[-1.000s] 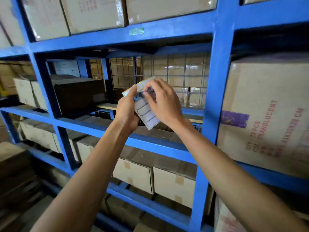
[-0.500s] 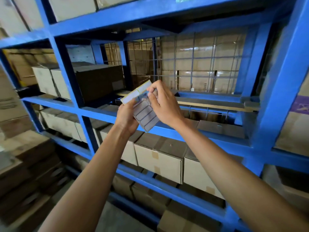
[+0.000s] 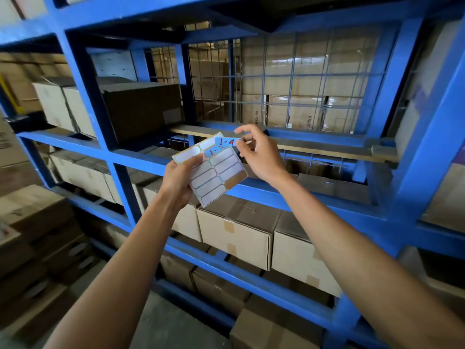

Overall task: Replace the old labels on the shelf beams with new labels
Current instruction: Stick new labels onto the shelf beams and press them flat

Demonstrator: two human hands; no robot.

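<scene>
My left hand [image 3: 180, 181] grips a sheet of blank labels [image 3: 214, 178] by its left edge, tilted, in front of the blue shelf beam [image 3: 141, 159]. My right hand [image 3: 256, 152] pinches a blue label [image 3: 226, 142] marked "1-4" in red and has it partly lifted off the sheet's top right corner. A second blue label with red writing lies on the sheet just below it, partly covered.
A blue steel rack [image 3: 412, 137] fills the view, with an upright on the right and one at the left [image 3: 93, 102]. Cardboard boxes [image 3: 236, 235] stand on the lower shelves; a dark box [image 3: 143, 109] sits on the middle shelf. Wire mesh [image 3: 289, 79] backs the bay.
The view has dropped and shifted left along the rack. My right hand has peeled the blue "1-4" label up from the sheet, which my left hand still holds.
</scene>
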